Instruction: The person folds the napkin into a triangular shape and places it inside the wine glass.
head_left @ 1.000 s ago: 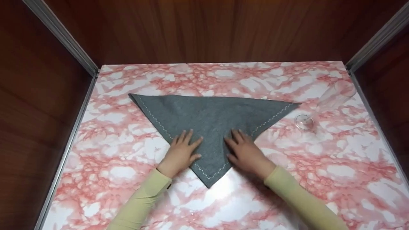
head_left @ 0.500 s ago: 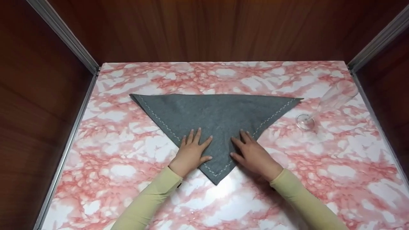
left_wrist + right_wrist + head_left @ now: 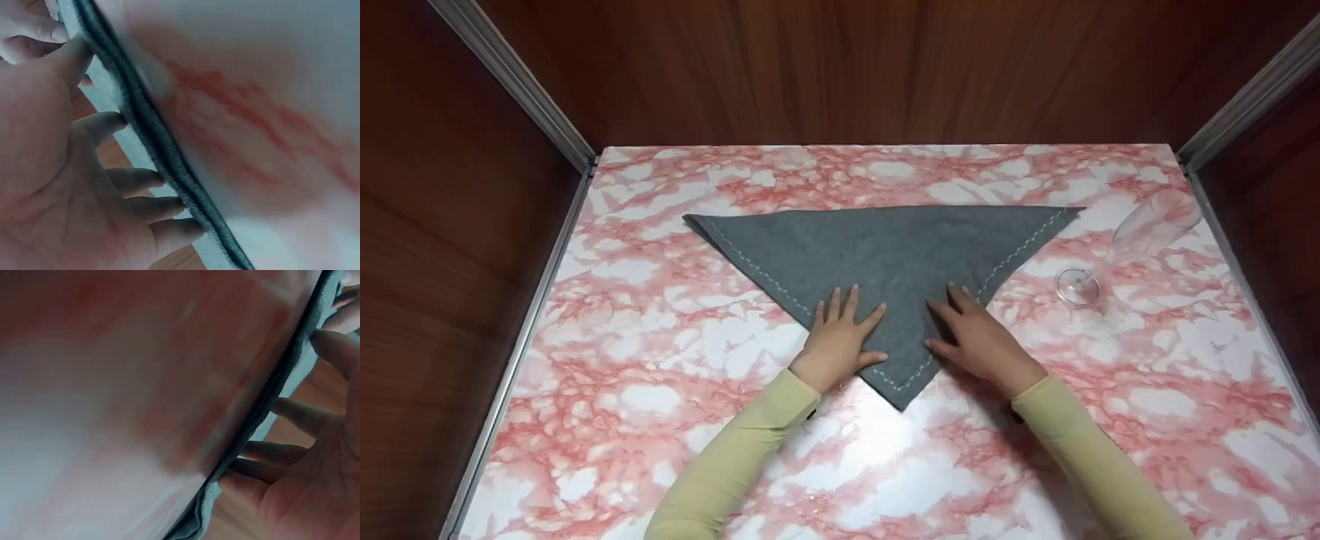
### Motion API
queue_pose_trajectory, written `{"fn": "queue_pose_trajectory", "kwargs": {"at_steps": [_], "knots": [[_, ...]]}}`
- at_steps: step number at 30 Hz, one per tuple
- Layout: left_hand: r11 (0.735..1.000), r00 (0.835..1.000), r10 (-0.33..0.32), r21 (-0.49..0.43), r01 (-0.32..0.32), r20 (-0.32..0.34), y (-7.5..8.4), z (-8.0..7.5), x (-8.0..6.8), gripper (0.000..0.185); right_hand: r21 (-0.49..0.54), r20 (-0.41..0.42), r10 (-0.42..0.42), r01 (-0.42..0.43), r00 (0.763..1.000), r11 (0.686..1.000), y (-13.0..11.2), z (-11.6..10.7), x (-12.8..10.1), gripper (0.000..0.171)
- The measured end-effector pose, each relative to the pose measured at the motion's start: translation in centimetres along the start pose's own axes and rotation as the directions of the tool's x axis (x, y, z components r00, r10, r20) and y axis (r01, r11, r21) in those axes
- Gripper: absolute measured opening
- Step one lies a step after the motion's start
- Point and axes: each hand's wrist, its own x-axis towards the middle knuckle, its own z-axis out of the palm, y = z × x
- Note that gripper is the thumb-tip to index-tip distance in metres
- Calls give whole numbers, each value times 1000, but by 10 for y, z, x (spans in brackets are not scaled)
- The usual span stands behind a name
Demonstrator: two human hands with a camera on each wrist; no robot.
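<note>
While both hands are resting on the grey cloth (image 3: 877,251), parts of each are escaping view. The left hand (image 3: 837,341) is lying over the cloth's lower left edge, its fingers spreading wide and straight, pressing lightly rather than pinching. The right hand (image 3: 986,343) is touching the opposite edge with its fingers stretched out and apart; its outer fingers are overlapping in the head view. The cloth is lying as a triangle near the middle of the marbled table (image 3: 622,330), its point facing the person, white stitching running along the two slanting edges. Both hands are covering stretches of that stitching. In the wrist views the fingertips are meeting a layered edge, and the tabletop is blurring. The frame is cutting off both yellow-green sleeves (image 3: 735,469). Off the cloth's right corner, a clear stemmed glass (image 3: 1151,231) is showing its round base, while its transparent bowl and stem are fading into the table's pattern.
</note>
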Motion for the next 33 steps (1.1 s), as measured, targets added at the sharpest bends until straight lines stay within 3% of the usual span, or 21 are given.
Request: {"fn": "queue_pose_trajectory", "kwargs": {"at_steps": [8,25,33], "knots": [[1000,1000,17,2,-17,-10,2,3,13,74,-26,8,14,-13,1000,1000,10,-4,0,66],[999,1000,11,32,-11,5,16,-3,23,76,-31,79,-92,95,993,995,-18,1,-36,71],[997,998,63,40,-63,2,22,-2,14,71,-32,135,-143,148,981,988,-32,3,-52,71]]}}
